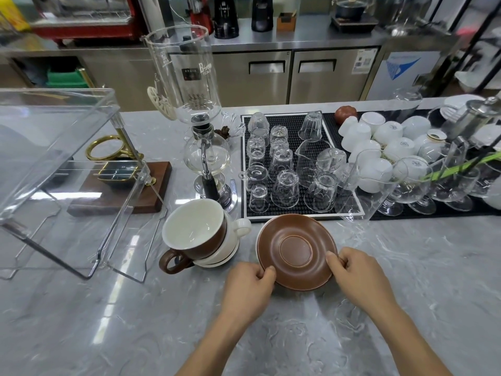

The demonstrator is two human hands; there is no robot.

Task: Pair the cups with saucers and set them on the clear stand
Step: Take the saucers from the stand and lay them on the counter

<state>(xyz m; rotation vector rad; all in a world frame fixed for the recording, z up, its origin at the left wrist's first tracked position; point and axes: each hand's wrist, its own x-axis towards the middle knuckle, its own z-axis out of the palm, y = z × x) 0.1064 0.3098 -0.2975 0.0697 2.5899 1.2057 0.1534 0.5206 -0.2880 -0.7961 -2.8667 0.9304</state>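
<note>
On the counter [406, 267], we hold a brown saucer [296, 252].
Left hand [248, 286] and right hand [355, 275] pinch its rim; stacked cups [198, 234] sit beside it.

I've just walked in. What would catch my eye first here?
Front and centre, both hands, left hand and right hand, grip a brown saucer. Just left of it a brown cup sits nested in a white cup. The clear stand fills the far left.
</note>
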